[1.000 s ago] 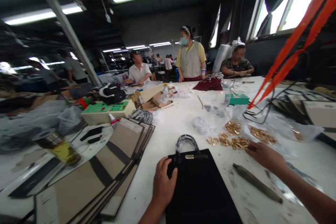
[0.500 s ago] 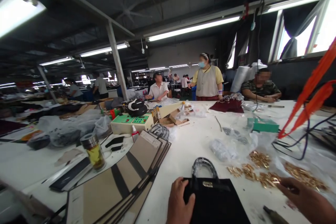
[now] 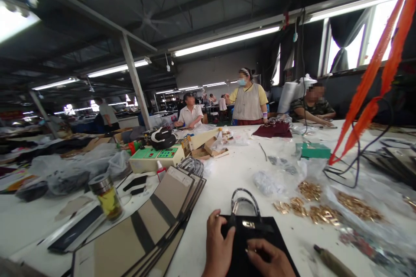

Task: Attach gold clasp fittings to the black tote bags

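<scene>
A black handbag [image 3: 240, 236] lies on the white table in front of me, its plastic-wrapped handles [image 3: 246, 194] pointing away. On its front, near the top, is a gold-coloured clasp [image 3: 248, 224]. My left hand [image 3: 219, 242] grips the bag's left edge by the handle base, fingers curled and thumb on the front. Over the bag's lower front, my right hand [image 3: 268, 257] is closed in a pinch. A small gold-coloured metal piece [image 3: 247, 250] glints at its fingertips; its shape is too small to make out. Piles of gold-coloured metal fittings [image 3: 323, 214] lie to the right.
Stacked grey-brown panels [image 3: 139, 233] fan out at left, beside a glass tea bottle [image 3: 107, 199] and a green-topped machine [image 3: 156, 156]. A dark-tipped tool [image 3: 333, 262] lies at right. Orange strips [image 3: 367, 82] and a black cable hang there. Co-workers are across the table.
My right hand has moved left from the gold-coloured fittings to over the handbag's front. The left hand stays on the bag's left edge. The view has turned slightly to the right.
</scene>
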Motion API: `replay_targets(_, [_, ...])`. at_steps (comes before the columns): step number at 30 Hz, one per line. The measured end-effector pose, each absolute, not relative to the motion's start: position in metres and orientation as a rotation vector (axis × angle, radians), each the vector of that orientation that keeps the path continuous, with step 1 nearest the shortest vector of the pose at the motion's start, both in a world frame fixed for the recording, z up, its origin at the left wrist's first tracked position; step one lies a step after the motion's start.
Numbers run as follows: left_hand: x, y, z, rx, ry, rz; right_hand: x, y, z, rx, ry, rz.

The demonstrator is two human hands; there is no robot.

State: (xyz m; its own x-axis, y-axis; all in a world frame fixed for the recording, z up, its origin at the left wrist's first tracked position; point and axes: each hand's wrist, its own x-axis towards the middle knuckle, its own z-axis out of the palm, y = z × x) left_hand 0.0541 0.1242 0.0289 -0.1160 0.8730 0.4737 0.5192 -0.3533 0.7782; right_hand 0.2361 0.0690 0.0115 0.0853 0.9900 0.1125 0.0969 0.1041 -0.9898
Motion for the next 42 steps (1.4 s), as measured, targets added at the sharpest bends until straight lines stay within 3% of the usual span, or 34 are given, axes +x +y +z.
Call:
replay_targets(5, [0.062, 0.114, 0.051, 1.518, 1.453, 1.426, 0.248, 0.052, 0.024, -1.296, -1.19, 0.995])
replay_targets(15, [0.056, 0.124, 0.031, 1.017, 1.409, 1.329, 0.25, 0.051, 0.01, -1.324, -1.171, 1.025])
replay_targets(29, [0.059, 0.107, 0.021, 0.922, 1.371, 1.412, 0.226, 0.08, 0.029, -1.367, -1.205, 1.077])
replay_targets(42, [0.057, 0.111, 0.014, 0.905, 1.346, 1.426, 0.2, 0.097, 0.041, -1.464, -1.382, 0.918])
